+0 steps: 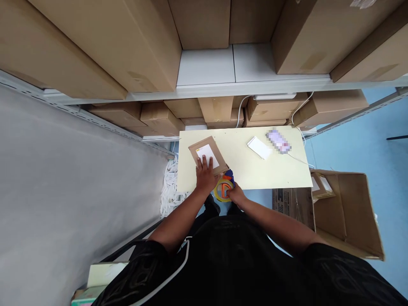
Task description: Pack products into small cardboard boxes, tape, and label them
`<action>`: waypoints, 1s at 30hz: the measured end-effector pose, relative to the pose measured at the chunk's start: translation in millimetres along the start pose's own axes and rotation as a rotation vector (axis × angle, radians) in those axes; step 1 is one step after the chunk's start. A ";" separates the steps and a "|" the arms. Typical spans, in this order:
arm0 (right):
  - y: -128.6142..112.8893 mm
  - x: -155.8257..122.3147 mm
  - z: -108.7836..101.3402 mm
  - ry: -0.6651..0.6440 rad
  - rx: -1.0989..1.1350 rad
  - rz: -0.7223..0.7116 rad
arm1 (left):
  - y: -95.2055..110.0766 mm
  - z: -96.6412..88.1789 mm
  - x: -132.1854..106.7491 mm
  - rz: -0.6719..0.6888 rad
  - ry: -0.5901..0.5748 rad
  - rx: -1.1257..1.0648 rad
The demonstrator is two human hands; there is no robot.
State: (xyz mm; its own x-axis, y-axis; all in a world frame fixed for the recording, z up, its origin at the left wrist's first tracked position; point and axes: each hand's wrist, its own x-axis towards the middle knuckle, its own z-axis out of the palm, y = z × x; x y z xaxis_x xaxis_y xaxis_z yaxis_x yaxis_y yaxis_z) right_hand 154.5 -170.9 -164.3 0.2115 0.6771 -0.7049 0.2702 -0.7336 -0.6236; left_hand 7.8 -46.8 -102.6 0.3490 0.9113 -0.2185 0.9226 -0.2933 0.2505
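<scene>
A flat cardboard package point(214, 145) with a white label point(208, 154) lies at a slant on the left part of the pale table point(242, 174). On its label and lower edge rests my left hand point(205, 175), fingers spread. My right hand point(236, 194) grips a tape dispenser point(230, 175), blue and orange, loaded with a roll of yellowish tape point(217, 195). The dispenser's head is at the package's lower right corner; whether tape is stuck there I cannot tell.
A stack of white paper point(259, 147) and a blurred phone point(279, 141) on a cable lie to the right. Shelves of cardboard boxes point(216, 109) stand behind. An open carton point(353, 208) holding packages is at the right; paper shreds point(170, 187) lie left on the floor.
</scene>
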 end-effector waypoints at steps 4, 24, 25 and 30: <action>3.1 1.7 -3.0 0.035 0.081 0.017 | 7.1 9.1 2.7 -0.036 0.069 -0.087; -27.4 55.7 -102.2 0.005 -0.184 -0.100 | -50.6 -18.4 29.8 0.263 -0.031 0.170; -14.4 40.5 -100.2 -0.007 -0.205 -0.082 | -45.5 -16.8 29.8 0.233 -0.029 0.168; 21.4 -26.6 -93.5 -0.116 -0.399 -0.050 | -30.6 -15.2 29.9 0.152 -0.038 0.159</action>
State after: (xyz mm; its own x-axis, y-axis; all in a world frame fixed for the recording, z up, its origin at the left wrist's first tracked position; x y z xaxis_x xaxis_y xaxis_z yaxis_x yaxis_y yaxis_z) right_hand 242.5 -199.2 -127.3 0.0882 0.6834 -0.7247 0.6246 -0.6047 -0.4942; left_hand -12.4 -6.3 -102.5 0.4894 0.8424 -0.2257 0.8721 -0.4712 0.1321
